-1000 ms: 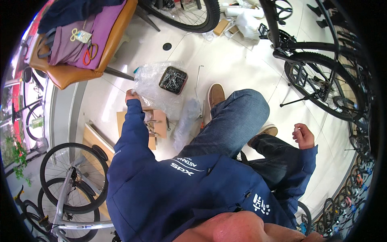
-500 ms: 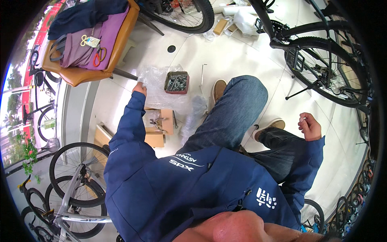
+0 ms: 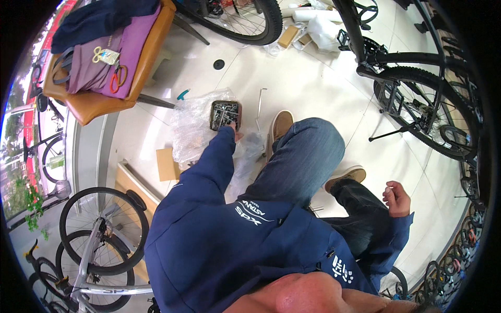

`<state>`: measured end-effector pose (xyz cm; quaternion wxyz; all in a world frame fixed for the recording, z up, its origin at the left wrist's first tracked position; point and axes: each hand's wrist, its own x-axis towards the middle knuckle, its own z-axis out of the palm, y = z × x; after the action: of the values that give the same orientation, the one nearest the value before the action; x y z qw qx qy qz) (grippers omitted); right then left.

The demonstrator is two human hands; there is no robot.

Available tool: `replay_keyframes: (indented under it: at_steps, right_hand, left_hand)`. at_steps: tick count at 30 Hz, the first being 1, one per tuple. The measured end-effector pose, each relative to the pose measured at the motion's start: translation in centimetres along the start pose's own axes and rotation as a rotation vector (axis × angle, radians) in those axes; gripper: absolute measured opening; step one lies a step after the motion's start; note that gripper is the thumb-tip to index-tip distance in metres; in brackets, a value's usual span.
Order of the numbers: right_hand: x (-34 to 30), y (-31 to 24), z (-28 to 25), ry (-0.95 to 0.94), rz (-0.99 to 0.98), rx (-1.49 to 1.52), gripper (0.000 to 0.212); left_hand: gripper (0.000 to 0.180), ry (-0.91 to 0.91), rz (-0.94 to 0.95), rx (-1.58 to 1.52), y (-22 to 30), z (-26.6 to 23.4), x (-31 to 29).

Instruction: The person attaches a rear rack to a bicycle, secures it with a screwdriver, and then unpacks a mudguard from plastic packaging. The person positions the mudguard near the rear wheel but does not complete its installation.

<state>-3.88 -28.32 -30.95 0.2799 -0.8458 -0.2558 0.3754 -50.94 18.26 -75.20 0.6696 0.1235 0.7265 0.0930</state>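
Note:
My left hand (image 3: 236, 133) reaches to the near right edge of a dark square tin (image 3: 213, 124). Its fingertips are over the small metal parts (image 3: 224, 110) in the tin. Thumb and fingers look apart, with nothing visible between them; my sleeve hides part of the hand. Under and beside the tin lies clear bubble wrap (image 3: 190, 128). A teal-handled tool (image 3: 183, 94) rests at the wrap's far left edge. Out to the right, above the floor beside my bent leg, my right hand (image 3: 396, 199) hangs with curled fingers, nothing visible in it.
A brown chair (image 3: 78, 107) bearing cloth and scissors stands at far left. A black bicycle (image 3: 402, 73) is on the right, with a silver one (image 3: 94, 250) at lower left. A thin metal rod (image 3: 260, 107) lies beside the tin. Nearer is a cardboard piece (image 3: 167, 165).
My left hand has moved right, from the wrap's left side to the tin. The teal-handled tool now shows near where that hand was. My left arm now covers much of the cardboard box.

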Motion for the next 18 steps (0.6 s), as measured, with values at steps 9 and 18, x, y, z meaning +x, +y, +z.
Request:
replay_keyframes:
  at_steps: [9, 18]
  right_hand:
    - [1.1, -1.3, 0.2, -0.062, 0.103, -0.144, 0.031]
    - [1.8, -3.1, 0.8, -0.026, -0.02, -0.149, 0.027]
  left_hand:
    - [0.035, 0.109, -0.01, -0.353, -4.1, -1.2, 8.9]
    - [0.024, 0.077, 0.327, -0.352, -5.1, -1.3, -5.1]
